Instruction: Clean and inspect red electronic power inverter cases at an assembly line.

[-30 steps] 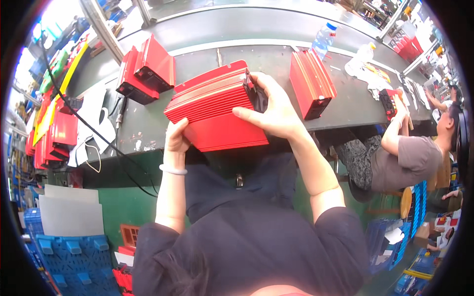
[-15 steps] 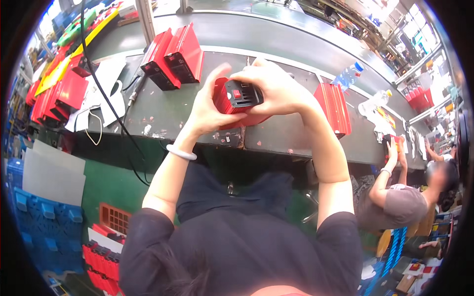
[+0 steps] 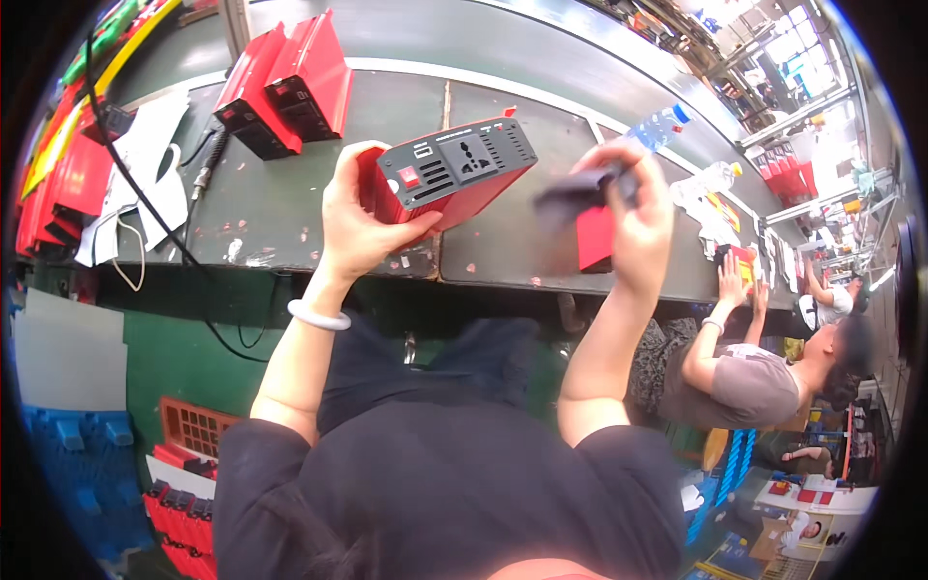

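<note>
In my left hand is a red power inverter, gripped at its left end with the thumb along the lower edge. It is held tilted above the workbench, its black end panel facing me with a socket, a red switch and vent slots. My right hand, apart from the inverter on the right, is closed around a black object, too smeared by motion to name its kind. Just below that object stands another red casing, partly hidden by my right hand.
Two red inverters stand at the bench's back left. Near them are a black cable and white sheets. Bottles stand at the back right. A co-worker sits to the right, hands on a red and yellow item.
My right hand has left the inverter and moved right, now holding a black object. The inverter has turned so its socket panel shows. The whole view has shifted.
</note>
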{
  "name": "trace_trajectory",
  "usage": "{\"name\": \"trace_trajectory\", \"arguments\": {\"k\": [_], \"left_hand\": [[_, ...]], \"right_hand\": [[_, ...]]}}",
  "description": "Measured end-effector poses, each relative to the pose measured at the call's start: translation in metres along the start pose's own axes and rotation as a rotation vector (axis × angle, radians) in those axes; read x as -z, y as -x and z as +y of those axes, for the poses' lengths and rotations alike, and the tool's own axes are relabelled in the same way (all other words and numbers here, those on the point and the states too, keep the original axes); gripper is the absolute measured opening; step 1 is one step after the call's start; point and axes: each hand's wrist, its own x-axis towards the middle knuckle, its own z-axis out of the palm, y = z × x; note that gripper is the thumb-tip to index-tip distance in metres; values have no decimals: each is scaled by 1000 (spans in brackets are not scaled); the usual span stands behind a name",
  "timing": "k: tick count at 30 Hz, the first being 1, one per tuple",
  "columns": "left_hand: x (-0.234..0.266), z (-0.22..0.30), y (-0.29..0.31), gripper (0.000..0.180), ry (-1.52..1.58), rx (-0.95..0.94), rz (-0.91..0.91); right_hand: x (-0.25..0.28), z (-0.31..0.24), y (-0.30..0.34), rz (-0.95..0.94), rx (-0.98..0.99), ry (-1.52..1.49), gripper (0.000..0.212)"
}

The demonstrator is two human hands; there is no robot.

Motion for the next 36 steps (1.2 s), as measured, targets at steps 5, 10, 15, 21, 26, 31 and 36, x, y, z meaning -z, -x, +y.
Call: {"name": "trace_trajectory", "arguments": {"k": [5, 10, 15, 21, 26, 31, 36], "left_hand": [[-2, 2, 3, 72, -12, -15, -57], [-1, 0, 5, 73, -38, 29, -60], [-1, -4, 4, 73, -67, -4, -68], [-3, -5, 4, 73, -23, -46, -81], [-3, -4, 1, 72, -10, -70, -26], [-4, -6, 4, 72, 0, -63, -14], [-4, -6, 4, 68, -30, -72, -23]], "right_hand": [[-24, 18, 49, -103, -126, 261, 12], [-43, 41, 83, 226, -489, -629, 26], [-29, 59, 96, 159, -672, -1261, 28], [-49, 69, 110, -22, -1020, -732, 30], [-52, 32, 75, 247, -439, -627, 25], [-82, -13, 32, 197, -102, -205, 3], [-100, -6, 13, -108, 370, 349, 20]]}}
